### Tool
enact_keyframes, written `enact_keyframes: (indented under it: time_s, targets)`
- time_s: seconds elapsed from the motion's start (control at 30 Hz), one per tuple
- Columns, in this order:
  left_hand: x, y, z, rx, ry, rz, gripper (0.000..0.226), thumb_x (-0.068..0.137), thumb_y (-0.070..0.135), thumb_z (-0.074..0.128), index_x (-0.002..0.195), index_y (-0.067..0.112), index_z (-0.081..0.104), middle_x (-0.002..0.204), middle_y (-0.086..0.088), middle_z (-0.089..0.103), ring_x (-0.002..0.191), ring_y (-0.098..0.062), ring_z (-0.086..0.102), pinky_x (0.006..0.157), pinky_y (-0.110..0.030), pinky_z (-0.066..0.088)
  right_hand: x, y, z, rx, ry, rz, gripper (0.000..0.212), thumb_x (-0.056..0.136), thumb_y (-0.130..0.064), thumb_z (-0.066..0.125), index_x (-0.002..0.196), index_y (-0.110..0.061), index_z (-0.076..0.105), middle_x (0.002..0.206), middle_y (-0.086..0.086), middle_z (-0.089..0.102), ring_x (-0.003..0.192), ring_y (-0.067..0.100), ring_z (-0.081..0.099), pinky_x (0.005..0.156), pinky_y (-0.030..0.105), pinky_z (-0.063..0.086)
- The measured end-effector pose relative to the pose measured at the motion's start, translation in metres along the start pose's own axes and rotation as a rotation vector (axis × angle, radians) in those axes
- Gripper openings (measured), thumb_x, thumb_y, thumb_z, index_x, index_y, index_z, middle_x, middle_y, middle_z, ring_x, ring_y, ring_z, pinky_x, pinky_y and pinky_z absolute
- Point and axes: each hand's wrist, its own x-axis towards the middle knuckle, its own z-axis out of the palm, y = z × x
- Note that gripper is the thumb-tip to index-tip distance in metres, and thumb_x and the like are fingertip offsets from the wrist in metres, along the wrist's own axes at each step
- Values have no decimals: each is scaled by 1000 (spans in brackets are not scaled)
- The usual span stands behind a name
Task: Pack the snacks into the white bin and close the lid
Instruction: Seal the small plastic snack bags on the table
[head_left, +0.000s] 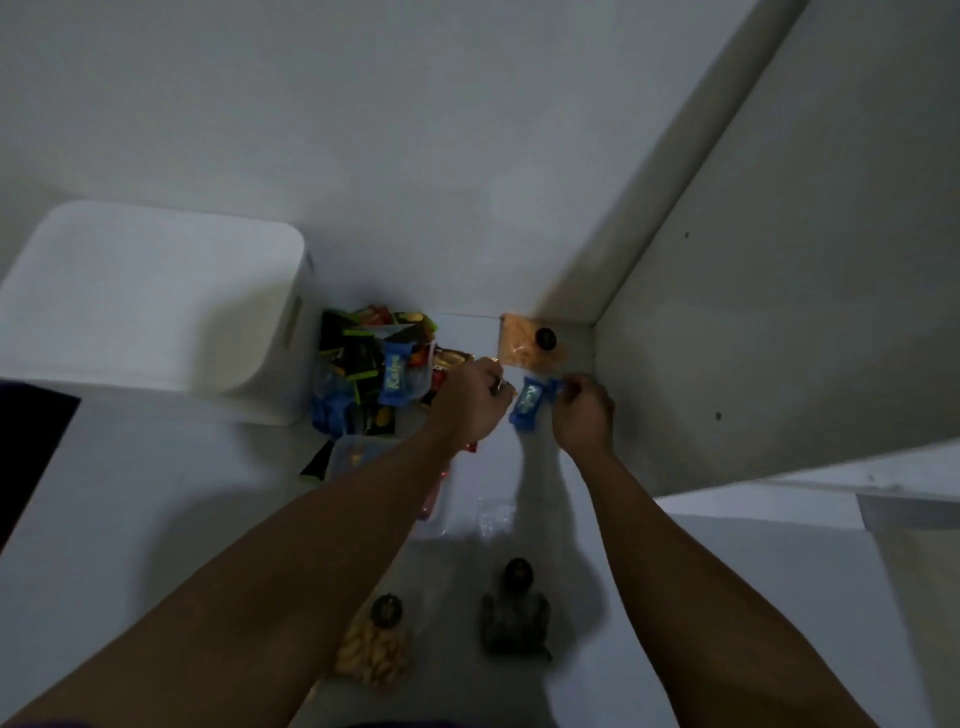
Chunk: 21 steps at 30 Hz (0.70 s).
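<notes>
White shelf (519, 457), white bin (150, 306), snack pile (374, 364), 3 jars (511, 608)

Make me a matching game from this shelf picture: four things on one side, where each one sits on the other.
Things:
1. white bin
2. blue packet
3. orange jar
4. snack pile

Places:
A. back corner, by the side wall
B. between the two hands
C. far left
D. right beside the bin

Pairs: 1-C, 2-B, 3-A, 4-D
</notes>
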Motion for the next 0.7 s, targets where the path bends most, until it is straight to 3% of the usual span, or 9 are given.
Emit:
enact_keyframes:
  time_s: [0.03, 0.1, 0.23, 0.3, 0.4, 0.57, 0.7]
  targets:
    - [14, -2, 6, 5, -5, -29, 26, 83, 30, 67, 92, 5, 70, 98, -12, 71, 87, -24, 67, 79, -38, 55, 13, -1, -1, 31, 8, 67, 32, 95, 0, 47, 124, 1, 61, 127, 19, 62, 115, 33, 60, 82, 16, 40]
    - [42, -9, 21, 52, -21, -35, 33, 83, 28, 67, 109, 7, 67, 106, -13, 68, 91, -26, 66, 84, -41, 55, 38, -2, 1, 84, 15, 186, 41, 95, 1, 48, 135, -4, 55, 137, 15, 57, 123, 29, 57, 86, 21, 41]
    - [73, 2, 31, 235, -67, 115, 39, 88, 16, 65, 126, 7, 62, 133, -17, 57, 120, -36, 54, 104, -43, 42, 76, -4, 14, 57, -22, 223, 45, 93, -10, 58, 137, -1, 53, 140, 19, 55, 128, 32, 53, 99, 31, 43]
    - [86, 1, 36, 276, -111, 133, 41, 91, 15, 63, 130, 6, 59, 141, -18, 51, 127, -38, 47, 105, -41, 39, 87, -4, 26, 63, -50, 250, 47, 86, -17, 68, 128, 1, 57, 134, 23, 57, 119, 37, 57, 92, 37, 47]
    - [94, -8, 47, 295, -164, 74, 47, 91, 20, 61, 137, 8, 54, 150, -15, 42, 134, -35, 41, 108, -41, 38, 95, -2, 40, 17, -46, 282, 41, 80, -23, 68, 114, 0, 63, 121, 24, 62, 103, 36, 63, 71, 29, 42]
    - [94, -19, 51, 282, -93, 24, 41, 88, 21, 64, 126, 7, 61, 139, -13, 50, 124, -31, 51, 101, -40, 46, 97, -8, 43, 107, 103, 321, 59, 84, -13, 68, 139, -7, 46, 139, 18, 52, 125, 33, 54, 94, 36, 45]
    - [89, -19, 43, 184, -89, -36, 43, 87, 20, 66, 126, 6, 58, 134, -12, 51, 118, -29, 55, 97, -39, 48, 91, -18, 41, 242, 136, 307, 50, 84, -11, 66, 133, -12, 54, 122, 11, 66, 110, 29, 64, 85, 32, 50]
